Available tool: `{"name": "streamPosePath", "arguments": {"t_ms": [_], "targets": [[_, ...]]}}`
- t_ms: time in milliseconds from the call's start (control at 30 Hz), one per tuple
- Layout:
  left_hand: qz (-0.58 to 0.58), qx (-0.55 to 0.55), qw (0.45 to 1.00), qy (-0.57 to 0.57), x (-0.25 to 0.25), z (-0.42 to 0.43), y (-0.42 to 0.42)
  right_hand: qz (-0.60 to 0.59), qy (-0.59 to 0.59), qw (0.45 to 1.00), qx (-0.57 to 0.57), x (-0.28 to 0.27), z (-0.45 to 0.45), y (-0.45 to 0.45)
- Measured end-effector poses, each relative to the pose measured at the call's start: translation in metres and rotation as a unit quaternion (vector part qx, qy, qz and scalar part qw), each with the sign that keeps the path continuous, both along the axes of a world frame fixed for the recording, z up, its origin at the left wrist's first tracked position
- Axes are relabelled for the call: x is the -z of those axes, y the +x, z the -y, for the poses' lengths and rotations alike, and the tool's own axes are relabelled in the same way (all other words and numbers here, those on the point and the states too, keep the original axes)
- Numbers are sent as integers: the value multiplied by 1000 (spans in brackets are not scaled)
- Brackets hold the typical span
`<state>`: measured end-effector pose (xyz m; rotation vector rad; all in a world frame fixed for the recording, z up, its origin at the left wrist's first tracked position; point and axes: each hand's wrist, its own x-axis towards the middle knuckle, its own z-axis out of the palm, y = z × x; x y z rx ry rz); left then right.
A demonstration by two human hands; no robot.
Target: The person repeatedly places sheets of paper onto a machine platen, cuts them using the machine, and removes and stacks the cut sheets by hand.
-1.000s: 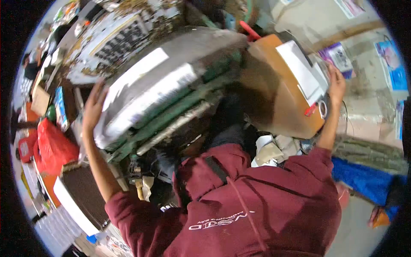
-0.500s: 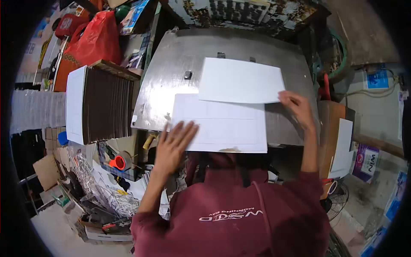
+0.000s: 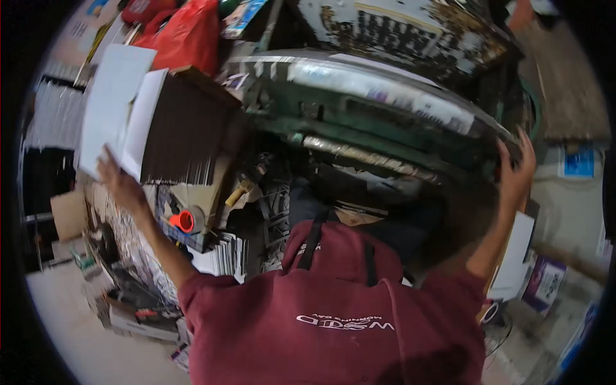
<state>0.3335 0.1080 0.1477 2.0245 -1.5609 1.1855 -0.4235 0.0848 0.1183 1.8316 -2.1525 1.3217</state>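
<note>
At the far left, my left hand (image 3: 120, 183) grips the lower edge of a white sheet (image 3: 114, 102). That sheet overlaps the white face of a thick upright stack (image 3: 186, 128) with dark edges. My right hand (image 3: 517, 168) has its fingers apart at the right end of a metal plate (image 3: 491, 119); whether they touch it is unclear. The plate is tilted up, with its green machine frame (image 3: 359, 125) showing below. Part of a white sheet (image 3: 385, 68) shows along the plate's upper edge.
A red plastic bag (image 3: 192, 38) is behind the stack. An orange-cored tape roll (image 3: 186, 221) and a yellow-handled tool (image 3: 239, 192) lie below it. White sheets (image 3: 513, 256) stand at the right beside a purple box (image 3: 544, 283). A worn, stained panel (image 3: 404, 32) rises behind the plate.
The metal plate has swung from flat to tilted. My left hand has moved left to the stack and now holds a white sheet. My right hand has let go of its sheet and moved right.
</note>
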Motion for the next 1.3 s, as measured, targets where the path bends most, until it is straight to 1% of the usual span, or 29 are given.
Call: {"name": "streamPosePath", "arguments": {"t_ms": [33,100,133,167,200,233,267,333,400,433,533,567,633,733,767,800,867,900,933,967,1067,1100,1167,1200,1267,1300], "targets": [[-25,-11,999,28,20,7,15,-58,12,996,59,15,-21,-35],[-83,-33,993,82,58,12,51,-96,104,973,184,76,-84,-128],[-115,-39,987,105,70,16,67,-172,132,954,205,131,-137,-199],[-143,-49,984,95,68,18,58,-242,198,904,293,217,-214,-291],[-143,-58,985,84,63,21,50,-291,374,790,389,247,-278,-331],[-144,-69,984,72,58,22,43,-244,360,766,473,245,-317,-323],[-145,-82,984,67,53,19,35,-156,418,716,537,194,-314,-263],[-114,-94,987,62,45,19,23,-162,443,716,514,196,-361,-265],[-105,-121,984,78,47,24,19,-151,405,798,420,209,-395,-275],[-80,-132,984,90,54,23,28,-141,381,835,371,218,-407,-275],[-122,-157,976,93,54,19,9,-200,348,839,367,218,-407,-257],[-107,-156,979,74,60,19,15,-209,330,849,356,220,-407,-258],[-110,-170,975,89,61,16,17,-226,293,868,332,236,-420,-274],[-120,-182,971,94,63,20,24,-46,291,889,350,216,-413,-273],[-125,-194,968,97,61,22,18,97,267,895,344,217,-420,-288],[-130,-205,965,99,59,24,14,135,273,896,323,219,-428,-302],[-171,-186,961,111,63,20,25,206,283,894,279,213,-435,-322],[-181,-182,960,113,62,18,24,191,328,882,280,207,-435,-328],[-191,-178,958,114,61,15,24,191,331,882,276,202,-434,-328],[-219,-185,946,151,59,13,27,190,335,882,271,198,-433,-328],[-215,-161,954,130,60,12,28,184,341,879,277,191,-431,-331],[-147,-185,965,110,63,11,28,181,341,878,283,188,-431,-331],[-12,-226,972,65,58,17,-4,221,362,860,285,179,-425,-324],[-15,-177,983,51,59,24,-13,241,371,850,285,178,-424,-324],[-23,-82,996,23,63,49,-26,292,324,841,319,177,-431,-317],[-52,-20,997,51,58,62,-55,314,301,836,334,183,-442,-322]]}}
